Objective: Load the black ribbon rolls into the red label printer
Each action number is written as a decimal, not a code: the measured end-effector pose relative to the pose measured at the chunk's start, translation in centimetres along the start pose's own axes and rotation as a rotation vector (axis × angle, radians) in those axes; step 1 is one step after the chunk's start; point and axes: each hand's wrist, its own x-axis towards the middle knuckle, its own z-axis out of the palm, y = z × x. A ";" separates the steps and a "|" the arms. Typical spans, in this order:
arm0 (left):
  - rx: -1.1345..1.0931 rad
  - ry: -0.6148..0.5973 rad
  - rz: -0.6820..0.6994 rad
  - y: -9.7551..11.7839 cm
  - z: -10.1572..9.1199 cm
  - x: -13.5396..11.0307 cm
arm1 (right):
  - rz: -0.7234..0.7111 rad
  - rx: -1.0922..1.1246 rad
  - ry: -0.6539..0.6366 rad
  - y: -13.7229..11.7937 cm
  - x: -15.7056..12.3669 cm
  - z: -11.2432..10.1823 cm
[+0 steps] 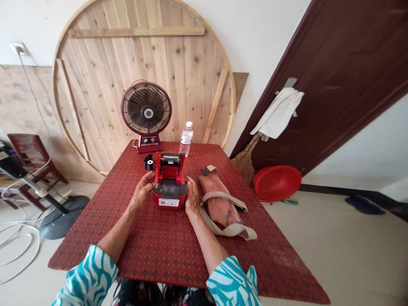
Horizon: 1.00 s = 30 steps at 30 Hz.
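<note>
A small red and black label printer (170,189) stands on the table with its lid raised, showing a dark roller inside the lid. A white sticker with printed codes is on its near side. My left hand (143,189) grips the printer's left side, thumb and fingers against it. Against the opposite side, my right hand (191,195) holds it with the fingers pointing away from me. Just behind the left hand is a black roll (148,162) with a white centre. To the right of my right hand lies a worn reddish-brown pouch (217,195) with a pale strap.
The table (134,250) has a red patterned cover. A red fan (147,112) and a clear water bottle (186,139) stand at its back. A big round wooden board (185,85) leans on the wall. Right of the table are a red basin (278,182) and a straw broom (247,159).
</note>
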 end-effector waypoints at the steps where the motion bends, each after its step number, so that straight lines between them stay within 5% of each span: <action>1: 0.031 -0.010 -0.003 0.5 0.0 -0.1 | -0.001 0.003 -0.002 0.0 0.0 0.0; 7: 0.557 -0.165 0.166 4.8 1.2 0.6 | -0.016 0.027 -0.006 0.6 0.3 0.1; 11: 1.149 -0.500 0.356 6.3 4.5 3.2 | 0.010 0.070 -0.003 1.3 0.8 0.4; 16: 1.689 -0.851 0.186 6.0 7.8 6.7 | 0.007 0.093 -0.001 1.7 1.0 0.8; 24: 1.767 -0.973 0.119 6.1 8.2 7.8 | -0.020 0.066 0.024 1.3 1.0 1.1; 30: 1.833 -0.795 0.215 6.7 8.4 6.2 | -0.036 0.061 0.020 1.1 1.1 1.0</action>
